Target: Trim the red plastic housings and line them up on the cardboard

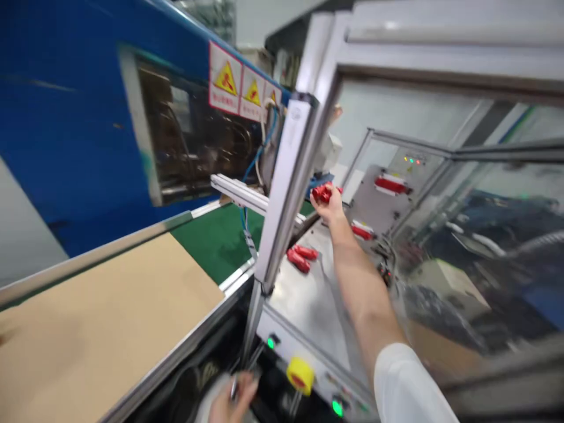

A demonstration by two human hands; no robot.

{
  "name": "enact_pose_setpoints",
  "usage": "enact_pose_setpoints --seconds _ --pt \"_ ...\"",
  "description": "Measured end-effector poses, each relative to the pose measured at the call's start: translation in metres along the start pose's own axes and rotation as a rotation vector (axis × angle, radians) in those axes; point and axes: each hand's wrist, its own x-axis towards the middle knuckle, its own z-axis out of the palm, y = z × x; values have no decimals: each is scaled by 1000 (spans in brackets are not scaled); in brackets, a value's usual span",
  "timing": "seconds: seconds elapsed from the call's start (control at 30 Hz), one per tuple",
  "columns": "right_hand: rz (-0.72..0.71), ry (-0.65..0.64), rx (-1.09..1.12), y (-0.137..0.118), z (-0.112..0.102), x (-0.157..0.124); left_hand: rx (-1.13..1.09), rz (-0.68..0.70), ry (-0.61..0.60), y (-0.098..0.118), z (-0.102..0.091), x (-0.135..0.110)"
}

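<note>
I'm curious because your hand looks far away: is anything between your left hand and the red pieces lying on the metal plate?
Yes, it looks that way. The left hand is low down, outside the frame. A metal upright post rises between it and the red pieces, and the machine's front panel lies along that side too.

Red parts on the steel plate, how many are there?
2: one red part and another red part lie side by side on the steel plate, below the right hand, which grips a red cluster.
</note>
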Motion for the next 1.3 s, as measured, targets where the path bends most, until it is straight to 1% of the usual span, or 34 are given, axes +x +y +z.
enact_pose_setpoints --seconds 0.03,0.1,0.13,0.17,0.2,0.23,0.3,0.33,0.37,0.4,0.43,0.47,0.5,0.53,0.63,0.7,0.8,0.87,0.97,1.07,1.13,1.2,1.3 --pt "-16 43 -10 -5 -10 -16 26 46 -75 2 -2 -5" --pt "-63 113 -51 -12 -26 -60 62 149 -173 7 -2 0" --pt "-91 143 -88 -12 -33 -89 78 202 -210 10 0 7" --pt "-119 172 -135 -7 -41 -126 94 254 -246 13 2 16" --pt "-144 200 -195 1 -50 -170 109 304 -284 16 3 26" --pt "-169 239 -265 13 -62 -219 121 348 -316 18 5 34" --pt "-179 322 -445 48 -92 -326 141 415 -354 21 6 48" --pt "-149 353 -551 68 -109 -378 149 442 -369 22 5 53" --pt "-116 411 -657 88 -127 -424 157 466 -384 22 4 56" --pt "-90 498 -761 108 -144 -462 164 487 -402 21 3 59" --pt "-61 572 -851 126 -160 -492 171 505 -421 20 1 62" --pt "-36 636 -930 143 -175 -511 178 520 -440 19 0 65" --pt "-21 695 -997 157 -188 -522 185 532 -457 17 -1 68" --pt "-13 740 -1051 170 -199 -525 193 540 -468 16 -1 70" --pt "-17 811 -1141 200 -219 -511 217 545 -473 11 -2 76" --pt "-18 828 -1156 216 -225 -500 233 537 -466 8 -1 77" --pt "-6 843 -1141 231 -227 -495 255 518 -460 8 0 79" --pt "-2 848 -1109 235 -228 -495 261 500 -450 10 1 78" --pt "-11 841 -1020 234 -226 -495 246 454 -406 15 1 73" --pt "-1 822 -878 228 -219 -500 203 378 -347 16 -5 55" --pt "52 797 -751 226 -207 -509 166 309 -303 13 -12 36" --pt "157 733 -597 229 -188 -521 122 226 -250 6 -20 10" --pt "333 540 -386 240 -150 -531 55 114 -191 -10 -34 -34"
